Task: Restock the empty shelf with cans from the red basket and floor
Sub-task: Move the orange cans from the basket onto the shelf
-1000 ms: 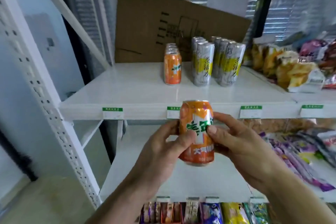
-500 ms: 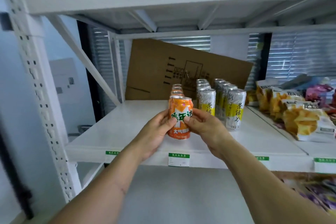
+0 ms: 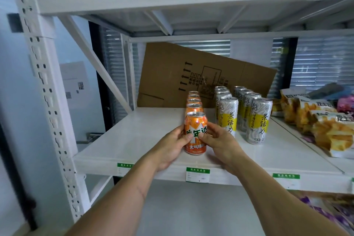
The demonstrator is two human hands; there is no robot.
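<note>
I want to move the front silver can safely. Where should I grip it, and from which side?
Grip the front silver can around its middle, coming from the front. It stands upright and tall, with cans close behind it and the right hand at its left, so only the front is free.

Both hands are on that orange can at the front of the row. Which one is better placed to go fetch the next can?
Probably the left hand: its side of the shelf is bare, while the right hand sits beside the tall silver cans. Both grip the orange can.
</note>
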